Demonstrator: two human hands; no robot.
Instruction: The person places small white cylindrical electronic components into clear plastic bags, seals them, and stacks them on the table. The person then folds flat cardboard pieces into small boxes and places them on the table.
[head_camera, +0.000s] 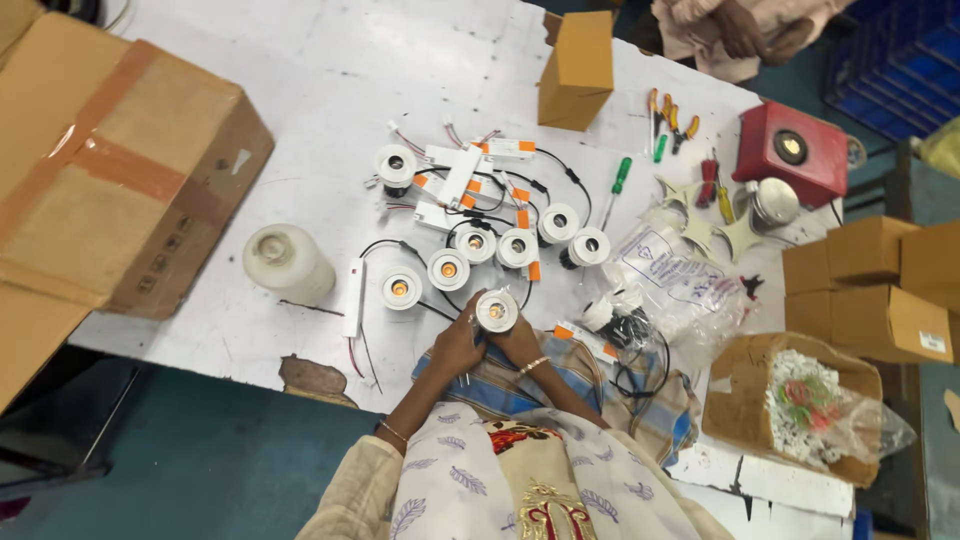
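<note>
Seven small white round spot lamps sit on the counter (330, 90), and we hold the nearest one (497, 310) at its near edge, over a striped cloth (600, 385). Our left hand (458, 345) and right hand (520, 342) both have their fingers clamped around its body. Six lamps (490, 245) lie finished-looking in a loose cluster beyond, wired to white driver boxes (460, 175). We judge the work well along: the lamp in hand seems the one unfinished, with more parts (615, 320) beside a clear plastic bag (680, 275)
</note>
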